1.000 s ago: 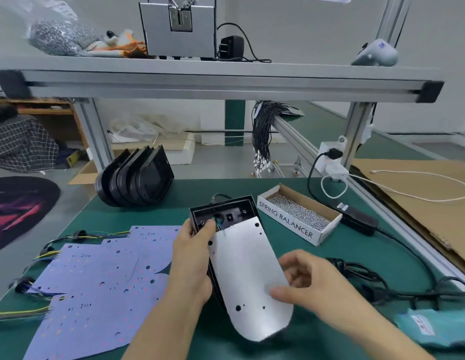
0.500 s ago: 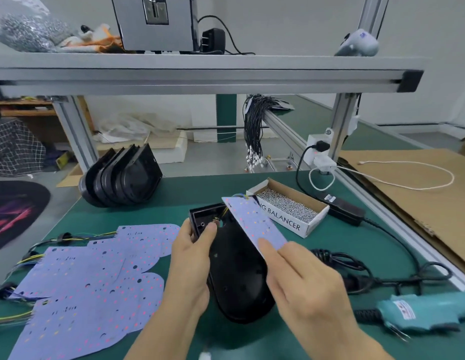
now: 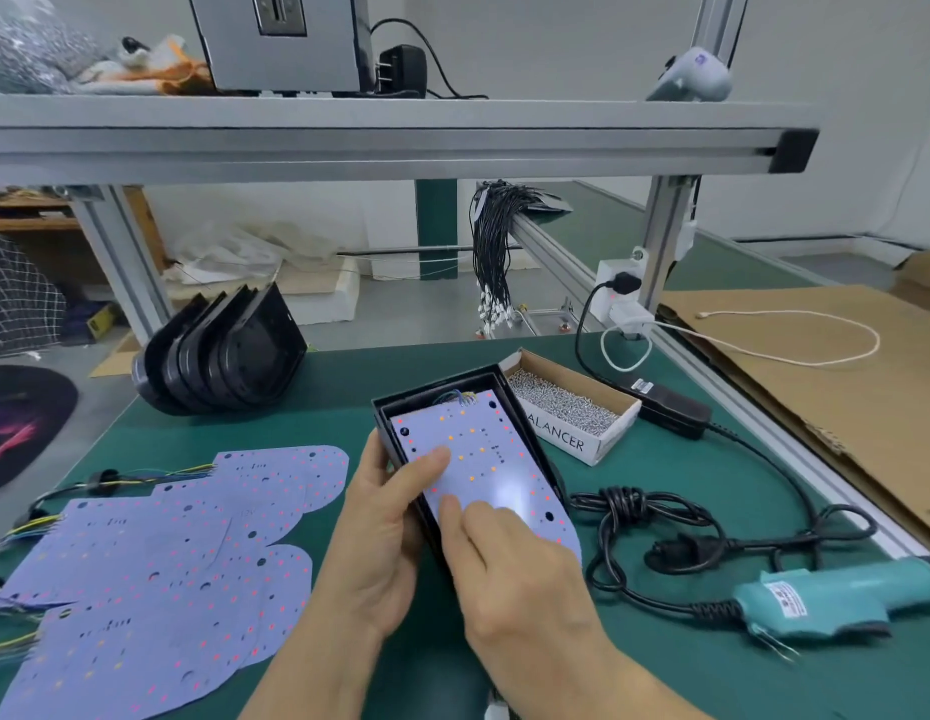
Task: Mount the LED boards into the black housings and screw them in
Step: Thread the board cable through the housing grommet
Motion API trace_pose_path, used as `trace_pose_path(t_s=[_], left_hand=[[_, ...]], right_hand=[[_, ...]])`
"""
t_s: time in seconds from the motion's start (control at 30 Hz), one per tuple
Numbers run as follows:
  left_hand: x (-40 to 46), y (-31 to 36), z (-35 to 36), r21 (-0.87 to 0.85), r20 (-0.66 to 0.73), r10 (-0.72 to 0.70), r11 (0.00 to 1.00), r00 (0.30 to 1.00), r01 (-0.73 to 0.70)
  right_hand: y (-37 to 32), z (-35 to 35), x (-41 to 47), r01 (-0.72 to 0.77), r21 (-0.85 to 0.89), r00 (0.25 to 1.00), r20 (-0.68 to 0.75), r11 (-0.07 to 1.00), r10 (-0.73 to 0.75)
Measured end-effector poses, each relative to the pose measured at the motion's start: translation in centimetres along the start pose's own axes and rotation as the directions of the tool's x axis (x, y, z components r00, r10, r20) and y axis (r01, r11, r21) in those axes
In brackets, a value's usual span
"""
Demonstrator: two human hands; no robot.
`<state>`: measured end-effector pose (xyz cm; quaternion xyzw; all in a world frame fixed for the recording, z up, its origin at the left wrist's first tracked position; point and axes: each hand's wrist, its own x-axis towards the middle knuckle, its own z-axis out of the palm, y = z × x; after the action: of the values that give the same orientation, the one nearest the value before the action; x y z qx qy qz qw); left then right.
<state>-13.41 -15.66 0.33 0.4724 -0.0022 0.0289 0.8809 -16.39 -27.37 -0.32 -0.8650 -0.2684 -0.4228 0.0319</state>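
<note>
- The right hand (image 3: 509,574) is seen nearest, its fingers loosely bent and its index fingertip pressed onto the face of the LED board (image 3: 483,459); nothing is gripped by it.
- The left hand (image 3: 384,532) is wrapped around the left edge of the black housing (image 3: 520,413), with its thumb laid on top of the board's left part.
- The LED board is laid face up inside the black housing, its square end toward the far wall where coloured wires are gathered, its rounded end covered partly by the right hand.
- The housing is held just above or on the green table (image 3: 327,423); which of the two cannot be told.
- A spread of loose LED boards (image 3: 156,558) is laid flat on the table to the left, with yellow and blue wires trailing off their left side.
- A teal electric screwdriver (image 3: 826,600) is laid on the table at the right, and a coiled black cable (image 3: 639,517) is found between it and the housing.
- A cardboard box of screws (image 3: 566,407) is placed just beyond the housing, touching or nearly touching its far right corner.
- A row of empty black housings (image 3: 218,350) is stood on edge at the far left of the table.
- A bundle of black wires (image 3: 496,252) is hung from a rail behind the table.
</note>
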Motion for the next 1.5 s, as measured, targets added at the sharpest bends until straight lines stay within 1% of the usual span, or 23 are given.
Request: trace_pose_path(t_s=[0.1,0.23,0.33,0.5,0.6,0.7,0.73,0.8,0.83,0.87,0.9,0.93,0.97,1.0,1.03,1.07,1.1,1.13,1.17,1.23,1.33,1.43,1.5], left_hand=[[0.3,0.1,-0.7,0.04,0.02,-0.009,0.999,1.0,0.008],[0.7,0.5,-1.0,0.099,0.029,-0.012,0.995,1.0,0.009],[0.8,0.7,-0.9,0.085,0.051,-0.022,0.996,0.998,0.018],[1.0,0.6,-1.3,0.087,-0.054,-0.013,0.996,0.998,0.017],[1.0,0.7,-1.6,0.141,-0.077,0.0,0.99,0.997,0.01],[1.1,1.1,-1.7,0.162,-0.071,-0.01,0.987,0.997,0.021],[1.2,1.3,-1.6,0.155,-0.072,-0.013,0.988,0.997,0.024],[1.3,1.8,-1.4,0.124,-0.08,0.0,0.992,0.997,0.01],[1.4,2.1,-1.4,0.111,-0.088,0.006,0.994,0.996,0.004],[1.3,2.5,-1.5,0.111,-0.096,0.008,0.994,0.995,0.002],[1.3,2.8,-1.7,0.128,-0.102,0.008,0.992,0.995,0.005],[1.2,3.1,-1.9,0.148,-0.104,0.009,0.989,0.995,0.007],[1.0,3.1,-2.1,0.164,-0.102,0.005,0.986,0.995,0.012],[0.8,3.0,-2.1,0.167,-0.095,-0.009,0.986,0.995,0.025],[0.6,2.9,-2.0,0.159,-0.085,-0.029,0.986,0.996,0.042],[0.5,2.7,-1.9,0.152,-0.073,-0.049,0.987,0.996,0.06],[0.3,2.5,-1.6,0.157,-0.051,-0.064,0.985,0.997,0.071],[0.2,2.4,-1.5,0.179,-0.022,-0.068,0.981,0.997,0.071],[0.2,2.3,-1.4,0.215,0.016,-0.063,0.975,0.998,0.058],[0.0,2.3,-1.5,0.298,0.097,-0.041,0.954,0.994,0.01],[-0.4,1.9,-1.6,0.314,0.159,-0.049,0.949,0.986,-0.003],[-0.8,1.0,-1.5,0.28,0.058,-0.004,0.96,0.998,-0.013],[-1.0,0.5,-1.5,0.268,-0.009,0.026,0.963,1.0,-0.023]], right_hand=[[0.5,0.1,0.0,0.035,0.003,0.999,-0.009,0.999,-0.035],[0.9,0.4,-0.1,0.087,0.009,0.996,0.024,0.996,-0.087],[0.8,0.8,-0.2,0.12,-0.011,0.992,0.033,0.993,-0.12],[1.0,1.6,-0.7,0.229,0.013,0.971,0.06,0.973,-0.23],[1.4,1.7,-0.8,0.309,-0.008,0.946,0.102,0.951,-0.307],[0.8,1.5,-0.1,0.354,0.054,0.926,0.117,0.934,-0.358],[0.5,1.3,0.3,0.343,0.119,0.921,0.155,0.932,-0.359],[0.7,0.5,0.9,0.272,0.339,0.894,0.258,0.9,-0.367],[1.2,0.2,1.0,0.22,0.427,0.902,0.253,0.877,-0.349],[1.9,-0.2,1.1,0.144,0.483,0.943,0.199,0.864,-0.269],[2.8,-0.6,1.3,0.016,0.534,0.984,0.143,0.845,-0.109],[4.0,-1.0,1.5,-0.167,0.579,0.985,0.127,0.798,0.114],[4.9,-1.3,1.9,-0.36,0.615,0.931,0.187,0.701,0.314],[5.6,-1.4,2.2,-0.531,0.641,0.842,0.322,0.554,0.433],[6.1,-1.2,2.4,-0.661,0.648,0.742,0.492,0.378,0.455],[6.3,-0.9,2.5,-0.732,0.649,0.669,0.626,0.208,0.399],[6.3,-0.5,2.5,-0.758,0.647,0.635,0.706,0.078,0.315],[6.2,0.0,2.5,-0.763,0.647,0.627,0.735,0.009,0.26],[6.1,0.3,2.5,-0.756,0.654,0.632,0.732,-0.004,0.254],[5.8,0.8,2.7,-0.718,0.696,0.661,0.68,0.004,0.318],[5.7,1.5,3.0,-0.673,0.739,0.659,0.621,-0.035,0.424],[5.4,2.0,2.9,-0.687,0.724,0.638,0.64,-0.059,0.428],[5.4,2.2,2.5,-0.691,0.718,0.655,0.668,-0.076,0.355]])
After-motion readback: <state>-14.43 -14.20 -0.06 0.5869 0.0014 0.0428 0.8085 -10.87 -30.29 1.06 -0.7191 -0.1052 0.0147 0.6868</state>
